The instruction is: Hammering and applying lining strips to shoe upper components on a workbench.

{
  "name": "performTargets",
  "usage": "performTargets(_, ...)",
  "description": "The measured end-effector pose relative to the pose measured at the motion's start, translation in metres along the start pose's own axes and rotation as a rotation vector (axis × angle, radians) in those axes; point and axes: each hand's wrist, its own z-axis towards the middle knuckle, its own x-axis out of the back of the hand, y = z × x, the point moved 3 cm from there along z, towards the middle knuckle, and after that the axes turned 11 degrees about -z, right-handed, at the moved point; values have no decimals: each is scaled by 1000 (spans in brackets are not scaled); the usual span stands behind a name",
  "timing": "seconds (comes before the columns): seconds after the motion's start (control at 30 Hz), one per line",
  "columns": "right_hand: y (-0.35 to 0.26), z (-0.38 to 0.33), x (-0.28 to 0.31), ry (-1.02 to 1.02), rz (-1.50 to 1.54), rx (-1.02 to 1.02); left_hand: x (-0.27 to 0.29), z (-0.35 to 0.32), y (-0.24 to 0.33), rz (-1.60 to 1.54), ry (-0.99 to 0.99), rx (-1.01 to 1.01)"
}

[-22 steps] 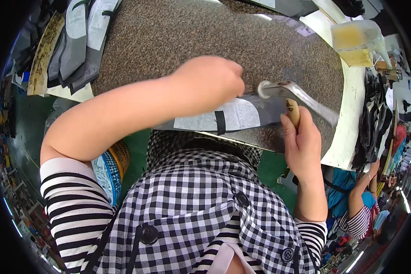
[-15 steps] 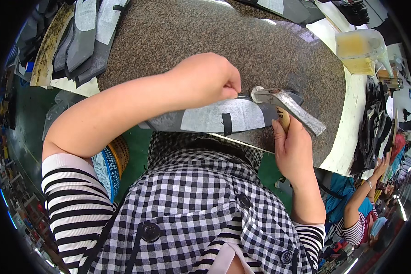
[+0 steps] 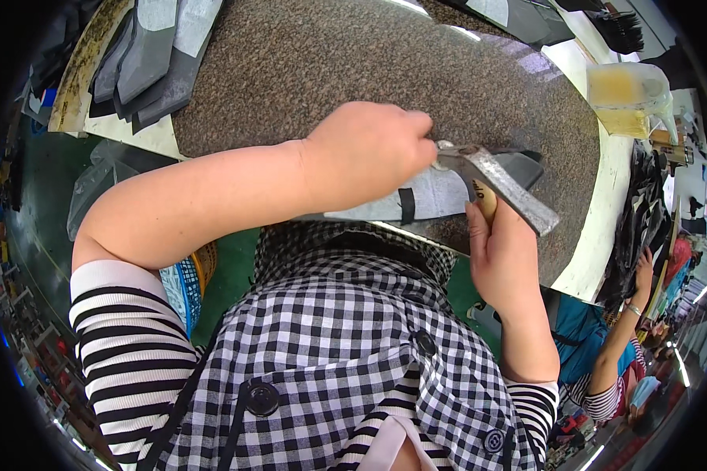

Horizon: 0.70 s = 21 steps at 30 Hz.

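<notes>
My right hand (image 3: 504, 250) grips the wooden handle of a hammer (image 3: 518, 198), its metal head lying slantwise above the work. Beneath it, along the front edge of the stone slab, is a dark grey flat piece (image 3: 440, 195) with a pale grey patch and a short black strip across it. My left hand (image 3: 377, 149) is closed over this piece's far edge, fingers curled beside the hammer's round face. Whatever those fingers pinch is hidden behind the hand.
The speckled brown stone slab (image 3: 291, 71) covers the bench. Similar grey pieces (image 3: 153, 59) are stacked at its far left. A clear box with yellowish contents (image 3: 624, 94) and black material (image 3: 640, 212) lie on the right. A co-worker's arm (image 3: 624, 334) reaches in there. A blue basket (image 3: 182, 294) stands below left.
My left hand has moved right along the piece's edge, up to the hammer's face. The piece has shifted slightly right, while the right hand and hammer have hardly moved.
</notes>
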Motion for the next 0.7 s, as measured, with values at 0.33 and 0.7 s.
performTargets(0.33, -10, 7, 0, 23, 41, 43, 16, -14, 6, 49, -52, -6)
performTargets(0.7, -28, 15, -1, -3, 6, 101, 21, -42, -4, 30, 100, 136)
